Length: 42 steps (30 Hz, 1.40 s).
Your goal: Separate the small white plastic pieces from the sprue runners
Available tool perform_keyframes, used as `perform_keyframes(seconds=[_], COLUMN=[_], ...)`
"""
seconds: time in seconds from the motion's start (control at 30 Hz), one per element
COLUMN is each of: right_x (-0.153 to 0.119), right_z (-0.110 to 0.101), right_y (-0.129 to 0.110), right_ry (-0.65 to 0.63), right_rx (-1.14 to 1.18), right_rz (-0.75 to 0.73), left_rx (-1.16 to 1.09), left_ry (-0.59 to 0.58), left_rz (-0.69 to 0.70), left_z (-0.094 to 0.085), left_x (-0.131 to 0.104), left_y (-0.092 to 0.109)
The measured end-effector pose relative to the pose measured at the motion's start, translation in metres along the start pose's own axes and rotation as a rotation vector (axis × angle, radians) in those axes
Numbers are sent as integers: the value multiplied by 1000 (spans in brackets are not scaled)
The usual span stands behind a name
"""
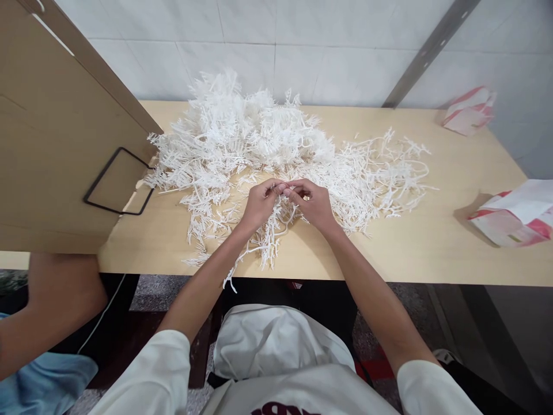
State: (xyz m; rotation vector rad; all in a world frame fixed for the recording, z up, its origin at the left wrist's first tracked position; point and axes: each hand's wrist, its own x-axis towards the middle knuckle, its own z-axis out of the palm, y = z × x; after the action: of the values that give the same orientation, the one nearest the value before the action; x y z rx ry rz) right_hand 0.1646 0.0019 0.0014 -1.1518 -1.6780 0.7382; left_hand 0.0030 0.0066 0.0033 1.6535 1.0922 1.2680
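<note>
My left hand (261,203) and my right hand (316,204) meet fingertip to fingertip over the table, both closed in a pinch. Between them is a white branched plastic strand (270,231), its thin twigs hanging below the fingers toward the table's front edge. The exact spot where the fingertips grip is too small to make out. Just beyond the hands spreads a big heap of similar white branched pieces (254,129), tallest at the back left. Flatter, looser strands (384,173) trail off to the right.
A cardboard panel (56,132) stands at the left, with a black wire frame (118,210) beside its lower edge. Another person's arm (64,305) is below it. Two red-and-white paper packets (514,216) (470,110) sit right on the wooden table (415,248). A tiled wall (337,52) closes the back.
</note>
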Motion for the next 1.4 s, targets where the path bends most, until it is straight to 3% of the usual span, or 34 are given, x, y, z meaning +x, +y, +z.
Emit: perform_keyframes(seconds=[0.13, 0.23, 0.37, 0.57, 0.87, 1.1, 1.2, 1.4], right_x=[0, 0, -1, 0, -1, 4, 5, 4], right_z=[0, -1, -1, -1, -2, 3, 1, 0], right_y=[2, 1, -3, -10, -10, -1, -1, -4], right_ry=[23, -5, -87, -196, -298, -61, 0, 100], right_rx=[-108, -115, 60, 380, 615, 651, 601, 378], right_rz=[-12, -24, -20, 79, 158, 198, 199, 132], left_rx=[162, 153, -94, -570, -774, -594, -488, -280], left_ry=[24, 28, -12, -176, -256, -29, -48, -143], left_rz=[27, 28, -26, -163, -325, -305, -225, -210], left_z=[0, 0, 2, 6, 5, 5, 4, 1], left_x=[-2, -2, 0, 0, -4, 0, 1, 2], left_y=[-1, 0, 2, 5, 9, 14, 10, 1])
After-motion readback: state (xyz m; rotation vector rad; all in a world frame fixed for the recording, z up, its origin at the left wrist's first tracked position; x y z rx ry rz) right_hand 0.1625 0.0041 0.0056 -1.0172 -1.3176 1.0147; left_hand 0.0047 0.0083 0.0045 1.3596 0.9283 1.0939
